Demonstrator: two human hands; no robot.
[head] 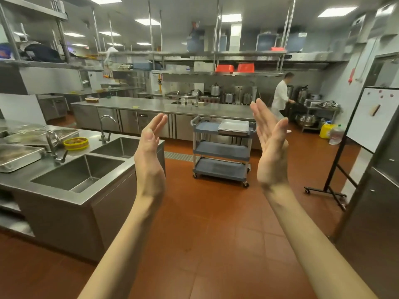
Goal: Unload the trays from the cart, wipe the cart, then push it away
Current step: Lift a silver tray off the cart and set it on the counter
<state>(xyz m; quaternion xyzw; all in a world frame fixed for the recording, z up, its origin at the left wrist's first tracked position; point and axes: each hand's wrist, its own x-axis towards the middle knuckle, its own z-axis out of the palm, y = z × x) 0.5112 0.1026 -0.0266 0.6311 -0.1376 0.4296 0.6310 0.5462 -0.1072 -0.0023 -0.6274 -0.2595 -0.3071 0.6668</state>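
Trays (233, 126): a stack of flat metal ones on the top shelf of the cart (222, 151), toward its right side. Cart is grey, three shelves, on castors, standing on the red tile floor (207, 223) just in front of the long steel surface (164, 105); middle and bottom shelves look bare, though the view is soft there. Left hand (150, 147) raised in mid-air, palm turned inward, fingers straight and together, grasping nothing. Right hand (271, 145) raised opposite it, palm facing the left, fingers extended, also grasping nothing. The two hands are apart, with the cart seen between them, well beyond both. Left of the arms: a steel double sink unit (82, 173) with two faucets, a yellow-rimmed dish (76, 143) near its back edge, and metal pans (19, 155) at the far left end. Right side: a whiteboard on a black wheeled stand (372, 117). Beyond it, yellow jug (326, 130) on the floor. A person in white (280, 98) stands at the back by the cooking line. Overhead racks hold red bins (235, 68).
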